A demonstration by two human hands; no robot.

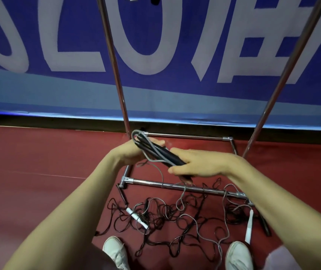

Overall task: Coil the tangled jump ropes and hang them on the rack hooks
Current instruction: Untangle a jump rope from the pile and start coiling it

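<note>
Head view shows the left hand (134, 152) and right hand (200, 162) each gripping an end of a coiled jump rope (161, 152) above tangled jump ropes (165, 217) on the floor (39, 162) by the rack base (185, 187).

A blue banner (175, 84) with large white lettering stands behind a dark red floor (39, 162).

Sports hall: red floor (39, 162), blue banner (81, 90)

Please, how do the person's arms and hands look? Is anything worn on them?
The left arm and right arm are bare, with no sleeves in view. The left hand and right hand wear no gloves. I see no watch, bracelet or ring on either wrist or hand.
</note>
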